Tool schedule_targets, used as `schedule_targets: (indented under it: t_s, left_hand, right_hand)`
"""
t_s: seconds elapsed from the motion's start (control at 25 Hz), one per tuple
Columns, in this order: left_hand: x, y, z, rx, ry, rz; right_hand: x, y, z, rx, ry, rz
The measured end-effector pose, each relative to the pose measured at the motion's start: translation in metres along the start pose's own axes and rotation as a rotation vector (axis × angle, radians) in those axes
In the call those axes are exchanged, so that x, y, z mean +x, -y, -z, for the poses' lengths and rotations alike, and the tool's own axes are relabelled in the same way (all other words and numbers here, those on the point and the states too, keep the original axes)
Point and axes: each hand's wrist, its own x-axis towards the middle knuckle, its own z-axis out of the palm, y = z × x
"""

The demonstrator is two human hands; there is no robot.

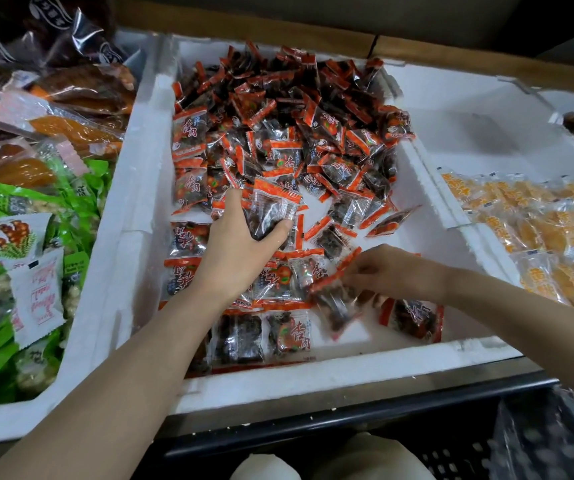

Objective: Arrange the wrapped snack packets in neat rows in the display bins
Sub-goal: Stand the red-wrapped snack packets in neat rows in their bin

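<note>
Bin: white foam bin (133,216) — red packets (278,109) heaped at its far end.
Left hand (233,244): mid-bin, fingers closed around several packets (a small stack).
Right hand (393,271): near the bin's front, pinching one packet (334,299).

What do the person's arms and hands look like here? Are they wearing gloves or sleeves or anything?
No gloves and no sleeves in view. The left hand and the right hand are bare, and both forearms are uncovered all the way to the picture's edge. I see no watch, bracelet or ring on either one. The fingernails that show look short and plain, though the right hand's fingers are somewhat blurred.
</note>
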Motion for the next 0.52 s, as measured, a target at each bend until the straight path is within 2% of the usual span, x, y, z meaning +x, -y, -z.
schedule_targets:
  t_s: [0.08,0.2,0.32,0.4,0.52]
  left_hand:
    - [0.0,0.0,-0.001,-0.001,0.001,0.002]
    - [-0.001,0.0,-0.002,-0.002,0.006,0.007]
    - [-0.001,0.0,-0.003,0.012,0.012,0.001]
    - [-0.004,-0.002,-0.003,0.018,0.024,-0.007]
    - [-0.008,-0.01,-0.004,0.001,0.04,-0.026]
  right_hand:
    - [0.001,0.001,-0.004,0.309,0.044,-0.165]
    - [0.003,0.001,-0.016,0.349,0.23,-0.323]
    - [0.002,0.002,-0.017,0.363,0.236,-0.383]
    - [-0.002,-0.002,-0.014,0.235,0.165,-0.299]
    - [-0.007,-0.019,0.002,-0.245,-0.182,-0.017]
